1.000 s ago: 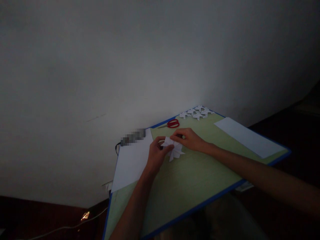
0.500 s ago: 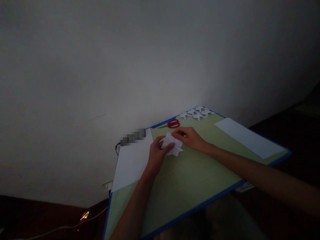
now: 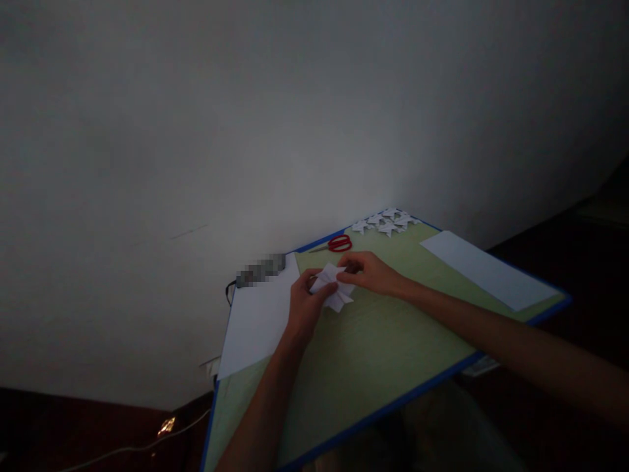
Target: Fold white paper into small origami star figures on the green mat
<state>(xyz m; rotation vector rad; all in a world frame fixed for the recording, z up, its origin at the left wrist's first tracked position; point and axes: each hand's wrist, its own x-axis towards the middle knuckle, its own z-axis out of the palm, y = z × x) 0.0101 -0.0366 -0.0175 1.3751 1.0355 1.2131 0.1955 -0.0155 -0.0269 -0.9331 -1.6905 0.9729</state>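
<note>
A small piece of folded white paper (image 3: 338, 301) with several pointed flaps is held above the green tabletop (image 3: 373, 354). My left hand (image 3: 305, 303) grips its left side, thumb on the front and fingers behind. On its right side, my right hand (image 3: 369, 272) pinches a flap between thumb and fingers. Just beyond the hands lie scissors (image 3: 340, 243) with red handles, blades pointing left. Several folded white paper stars (image 3: 388, 228) sit grouped at the table's far corner.
A large white sheet (image 3: 255, 321) covers the table's left part, with a blurred-out object (image 3: 261, 270) at its far edge. A white paper strip (image 3: 486, 269) lies along the right side. Blue edging (image 3: 407, 398) borders the table, and a wall (image 3: 246, 131) stands behind.
The folded paper has turned slightly and shifted a little left and down. My right thumb has moved onto its right flap; my left hand keeps its hold.
</note>
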